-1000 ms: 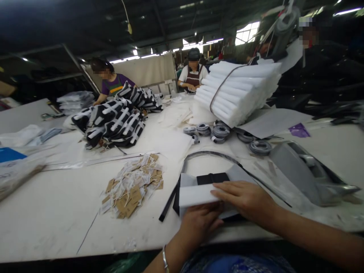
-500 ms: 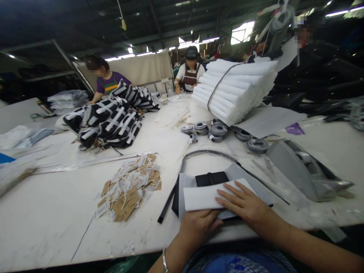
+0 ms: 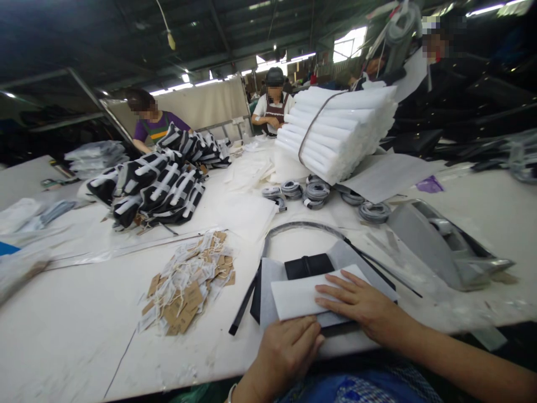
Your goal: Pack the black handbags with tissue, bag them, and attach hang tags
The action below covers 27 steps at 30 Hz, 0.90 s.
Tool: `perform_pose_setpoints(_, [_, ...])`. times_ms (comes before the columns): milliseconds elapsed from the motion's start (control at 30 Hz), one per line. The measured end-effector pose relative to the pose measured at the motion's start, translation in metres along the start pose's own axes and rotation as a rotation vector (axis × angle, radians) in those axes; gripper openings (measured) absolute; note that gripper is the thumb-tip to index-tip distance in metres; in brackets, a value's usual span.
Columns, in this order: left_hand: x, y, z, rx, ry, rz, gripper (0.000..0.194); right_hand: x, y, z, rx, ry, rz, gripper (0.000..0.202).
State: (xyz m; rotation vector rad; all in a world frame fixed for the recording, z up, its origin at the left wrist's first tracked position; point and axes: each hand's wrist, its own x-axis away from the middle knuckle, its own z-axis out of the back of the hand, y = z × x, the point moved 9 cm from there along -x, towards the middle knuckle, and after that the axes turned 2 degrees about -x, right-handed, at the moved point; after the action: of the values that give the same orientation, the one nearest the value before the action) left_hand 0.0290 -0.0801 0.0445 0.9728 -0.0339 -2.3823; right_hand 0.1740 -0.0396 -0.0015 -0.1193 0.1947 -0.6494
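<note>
A black bag (image 3: 308, 265) lies at the table's front edge, with grey-white sheet material (image 3: 268, 280) over it and its wrapped strap (image 3: 293, 225) arched behind. Across its front lies a folded white foam piece (image 3: 293, 296). My right hand (image 3: 356, 299) rests on the foam's right part, fingers spread. At the foam's lower edge, my left hand (image 3: 289, 344) has its fingers bent and pressed together; what they grip, if anything, is hidden.
Left of the bag is a pile of brown and white tags (image 3: 188, 285). Farther back are black-and-white bundles (image 3: 155, 184), coiled straps (image 3: 316, 190) and a tied white foam stack (image 3: 335, 131). A grey bag (image 3: 444, 240) lies right. Two people (image 3: 157, 126) (image 3: 273, 106) work opposite.
The foam's near left corner has shifted slightly down and my left hand has curled more at its edge. My right hand stays on the foam. The camera view has shifted slightly.
</note>
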Motion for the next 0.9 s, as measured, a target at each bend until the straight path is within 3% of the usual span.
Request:
perform_pose_setpoints(67, [-0.011,0.005,0.015,-0.026,0.049,-0.006,0.026,0.001,0.001,-0.003,-0.045,0.004,-0.007,0.077])
perform_pose_setpoints(133, [-0.025,0.005,0.017,-0.073,0.029,0.013,0.03,0.0,0.002,-0.005,-0.081,0.018,-0.026,0.075])
perform_pose_setpoints(233, [-0.036,-0.004,-0.01,-0.139,-0.149,0.079,0.042,-0.001,0.004,-0.002,-0.129,0.042,-0.062,0.071])
perform_pose_setpoints(333, [-0.025,-0.01,-0.041,-0.209,-0.289,0.062,0.057,-0.001,0.004,0.006,-0.215,0.043,-0.082,0.072])
perform_pose_setpoints(500, [-0.001,-0.012,-0.061,-0.277,-0.34,-0.025,0.07,0.006,0.002,0.032,-0.363,0.116,-0.115,0.051])
perform_pose_setpoints(667, [-0.003,-0.008,-0.055,-0.366,-0.194,-0.075,0.064,0.004,-0.005,0.046,-0.339,0.078,-0.136,0.035])
perform_pose_setpoints(733, [-0.004,-0.008,-0.052,-0.414,-0.121,-0.105,0.059,-0.004,0.003,0.057,-0.361,0.089,-0.14,0.023])
perform_pose_setpoints(800, [-0.003,-0.009,-0.052,-0.447,-0.069,-0.145,0.059,-0.016,0.023,0.074,-0.379,0.157,-0.16,0.024])
perform_pose_setpoints(900, [0.002,-0.009,-0.057,-0.448,0.081,-0.178,0.062,-0.042,0.071,0.1,-0.309,0.306,-0.205,0.024])
